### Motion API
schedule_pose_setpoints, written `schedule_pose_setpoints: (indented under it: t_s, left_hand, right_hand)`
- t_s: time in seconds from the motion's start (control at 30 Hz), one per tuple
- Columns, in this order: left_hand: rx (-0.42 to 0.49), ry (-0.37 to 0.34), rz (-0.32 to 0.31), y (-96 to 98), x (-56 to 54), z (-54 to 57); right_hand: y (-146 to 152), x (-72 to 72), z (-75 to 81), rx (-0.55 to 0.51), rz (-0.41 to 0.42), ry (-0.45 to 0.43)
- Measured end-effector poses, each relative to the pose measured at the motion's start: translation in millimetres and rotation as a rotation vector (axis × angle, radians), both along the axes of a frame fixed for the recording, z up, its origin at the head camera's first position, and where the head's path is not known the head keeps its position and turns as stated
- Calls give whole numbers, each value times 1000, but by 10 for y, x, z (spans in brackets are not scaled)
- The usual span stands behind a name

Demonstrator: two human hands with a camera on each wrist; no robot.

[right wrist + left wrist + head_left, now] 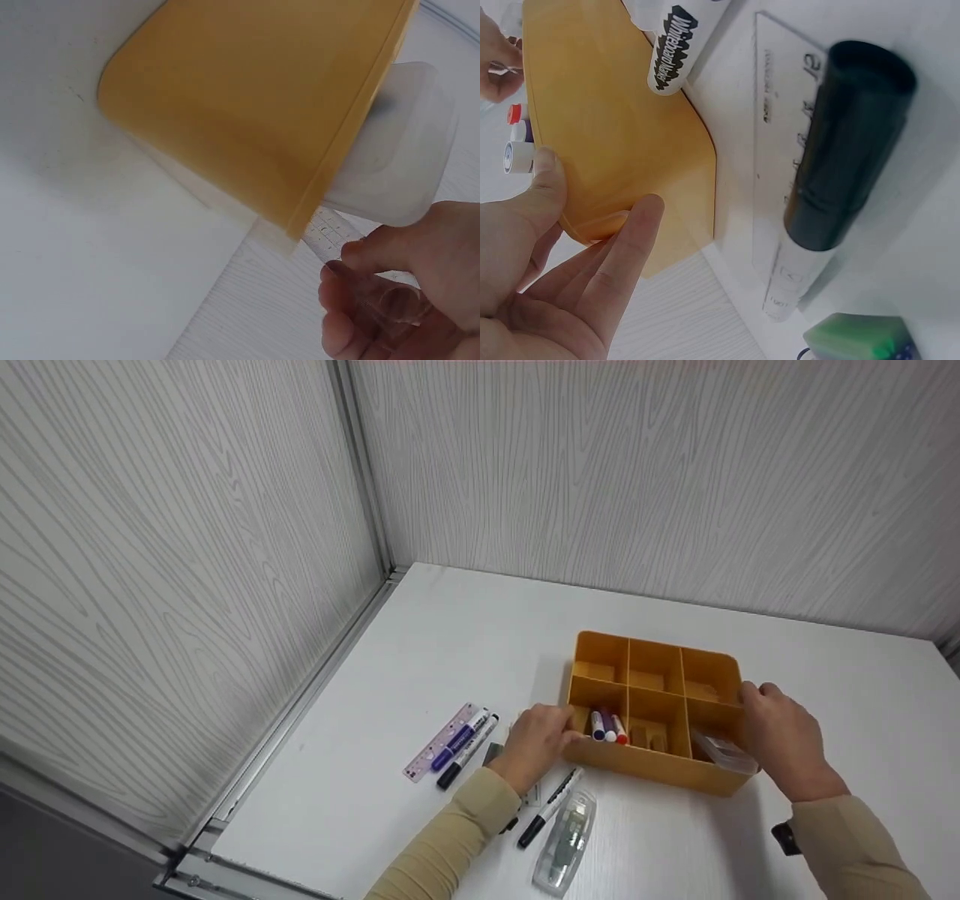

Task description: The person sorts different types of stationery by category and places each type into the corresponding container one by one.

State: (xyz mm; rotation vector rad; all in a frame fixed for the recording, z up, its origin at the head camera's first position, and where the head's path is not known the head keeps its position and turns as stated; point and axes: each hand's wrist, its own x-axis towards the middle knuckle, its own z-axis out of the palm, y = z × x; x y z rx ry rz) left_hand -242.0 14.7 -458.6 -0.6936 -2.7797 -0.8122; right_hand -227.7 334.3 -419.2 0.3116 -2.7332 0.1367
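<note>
An orange organizer box (652, 769) with six compartments stands on the white table. At its near left corner my left hand (534, 739) grips the wall, thumb at the rim and fingers along the outside, as the left wrist view shows. Several capped markers (609, 727) stand in the front left compartment. By the box's right side, my right hand (787, 739) pinches a clear ruler (326, 229) between thumb and fingers; the box hides part of the ruler. A clear plastic case (726, 754) sticks up tilted from the front right compartment, close to the right hand.
Left of the box lie a pink ruler (429, 751), a purple marker (454, 746) and a black-capped marker (469, 750). Nearer are another whiteboard marker (551, 808) and a long clear case (566, 844). My left forearm partly covers other items. Grey panels (600, 472) stand behind and left.
</note>
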Motion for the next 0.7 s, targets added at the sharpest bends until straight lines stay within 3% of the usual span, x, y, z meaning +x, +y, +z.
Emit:
schedule_pose_setpoints:
  t_s: [0.27,0.53,0.7]
  left_hand:
    - [16,12,-2,14,-15,-9]
    - [8,31,-8,11,-17,11]
    - [-5,34,-3,14,-22,18]
  right_hand:
    - [74,-105,-68,-86,77,-15]
    - [67,-138,-57,-105,9,-274]
    - [94,-173,-83,-113,15,-340]
